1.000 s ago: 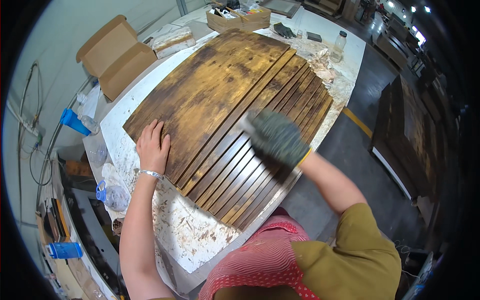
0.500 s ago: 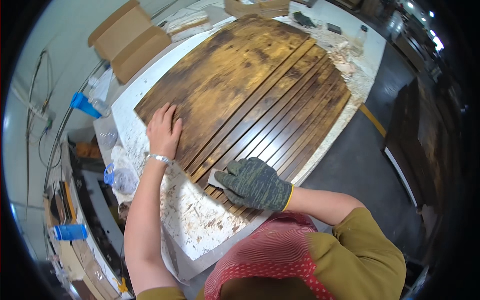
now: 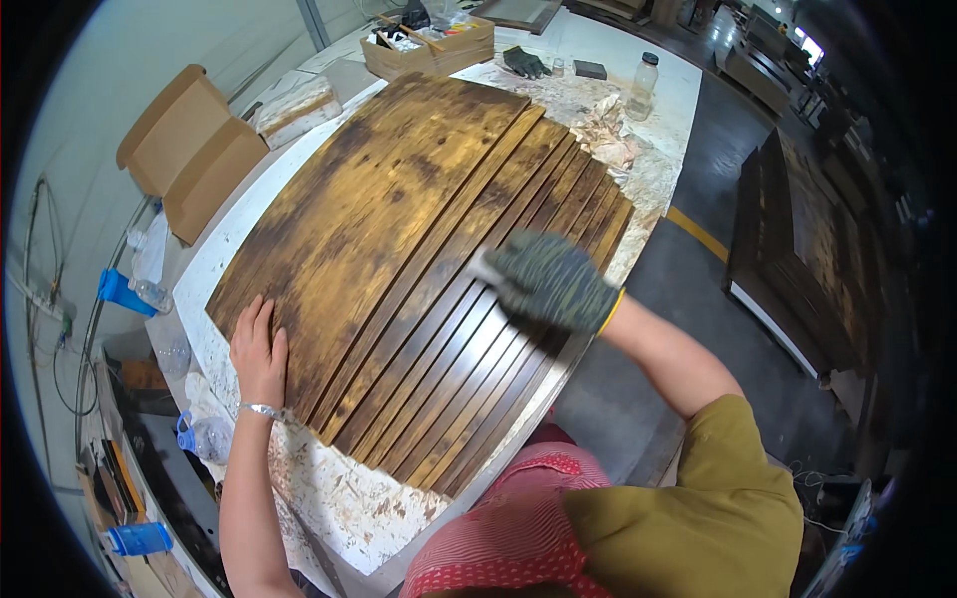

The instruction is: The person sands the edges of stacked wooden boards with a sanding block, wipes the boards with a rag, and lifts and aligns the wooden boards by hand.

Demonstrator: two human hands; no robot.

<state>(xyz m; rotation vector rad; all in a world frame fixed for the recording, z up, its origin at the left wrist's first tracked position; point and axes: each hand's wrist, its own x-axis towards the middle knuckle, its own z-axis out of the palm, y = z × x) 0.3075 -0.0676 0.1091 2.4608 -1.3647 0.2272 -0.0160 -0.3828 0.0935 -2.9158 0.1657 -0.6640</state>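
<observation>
Your gloved right hand point(image 3: 554, 283) clamps a pale block point(image 3: 485, 266) over stacked boards point(image 3: 369, 249). Your left hand point(image 3: 259, 354) rests on them, fingers slightly apart.

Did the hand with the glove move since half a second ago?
Yes. Measured against the wooden boards, the gloved right hand has moved away from their near end, up to about their middle.
</observation>
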